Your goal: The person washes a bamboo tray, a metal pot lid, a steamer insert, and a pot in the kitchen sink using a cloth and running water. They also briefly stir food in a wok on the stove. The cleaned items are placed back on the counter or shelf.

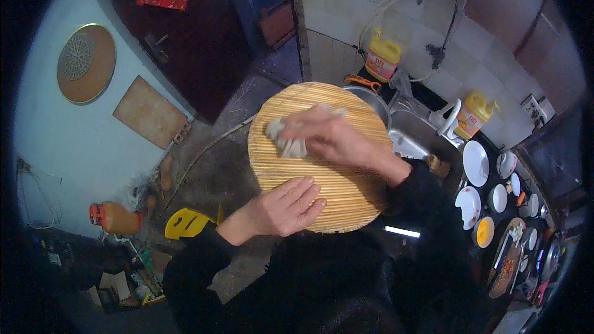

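A round flat lid of yellow plant stalks (343, 192), laid side by side, fills the space before me. My right hand (332, 137) presses a crumpled whitish cloth (292, 144) onto its upper face, and the hand is slightly blurred. Across the lid's lower left edge lies my left hand (287, 206), fingers together on the stalks; what is under its palm is hidden. Behind the lid's upper right edge, a metal basin (371, 99) is partly covered.
At right are a steel sink (408, 144), a white faucet (450, 113) and yellow detergent jugs (383, 58). The dark counter holds several bowls, a white plate (475, 163), a bowl of yellow liquid (485, 232) and a chopping board (501, 269) with chopped food. A yellow plastic stool (185, 223) stands at left.
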Demonstrator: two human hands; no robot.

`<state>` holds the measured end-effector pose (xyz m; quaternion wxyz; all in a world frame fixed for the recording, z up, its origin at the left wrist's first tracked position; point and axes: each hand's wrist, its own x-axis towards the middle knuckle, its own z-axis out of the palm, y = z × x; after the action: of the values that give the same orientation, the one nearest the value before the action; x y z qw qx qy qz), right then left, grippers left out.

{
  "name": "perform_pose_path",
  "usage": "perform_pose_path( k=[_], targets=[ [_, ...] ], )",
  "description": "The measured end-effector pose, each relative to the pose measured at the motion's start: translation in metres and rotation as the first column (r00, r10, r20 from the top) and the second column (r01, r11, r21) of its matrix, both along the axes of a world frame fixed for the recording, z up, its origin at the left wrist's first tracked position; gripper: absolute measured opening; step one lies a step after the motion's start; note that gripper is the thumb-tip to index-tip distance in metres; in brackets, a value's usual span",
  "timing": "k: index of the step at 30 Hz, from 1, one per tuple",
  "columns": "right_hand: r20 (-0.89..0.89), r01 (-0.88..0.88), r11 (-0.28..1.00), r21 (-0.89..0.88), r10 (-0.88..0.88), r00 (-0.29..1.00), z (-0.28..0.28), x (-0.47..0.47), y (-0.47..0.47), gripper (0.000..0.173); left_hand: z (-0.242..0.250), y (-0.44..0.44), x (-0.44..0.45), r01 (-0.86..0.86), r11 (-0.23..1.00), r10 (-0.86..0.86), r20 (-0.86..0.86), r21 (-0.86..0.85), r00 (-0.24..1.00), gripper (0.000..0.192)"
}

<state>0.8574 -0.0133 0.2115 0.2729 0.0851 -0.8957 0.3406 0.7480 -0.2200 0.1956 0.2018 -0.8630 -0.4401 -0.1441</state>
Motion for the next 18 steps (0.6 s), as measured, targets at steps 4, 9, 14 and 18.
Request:
perform_pose_path(
  k=[4, 9, 14, 18],
  targets=[
    [0.125, -0.093, 0.995, 0.017, 0.091, 0.988, -0.022, 0.016, 0.012, 0.038, 0.002, -0.019, -0.019, -0.087, 0.996, 0.086, 0.023, 0.025, 0.996, 0.02],
    [0.366, 0.145, 0.989, -0.031, -0.123, 0.922, -0.049, 0.069, 0.083, 0.036, 0.004, -0.043, -0.042, -0.154, 0.987, 0.158, -0.132, 0.039, 0.979, 0.021],
    [0.017, 0.116, 0.99, -0.075, -0.115, 0.993, -0.009, 0.01, 0.069, 0.037, -0.009, -0.017, -0.026, 0.019, 0.997, -0.02, -0.019, -0.069, 1.0, 0.023],
    [-0.045, -0.133, 0.991, 0.011, 0.133, 0.99, -0.006, -0.015, 0.038, 0.036, 0.0, 0.004, -0.011, 0.089, 0.996, -0.089, -0.009, -0.016, 0.996, 0.022]
  ],
)
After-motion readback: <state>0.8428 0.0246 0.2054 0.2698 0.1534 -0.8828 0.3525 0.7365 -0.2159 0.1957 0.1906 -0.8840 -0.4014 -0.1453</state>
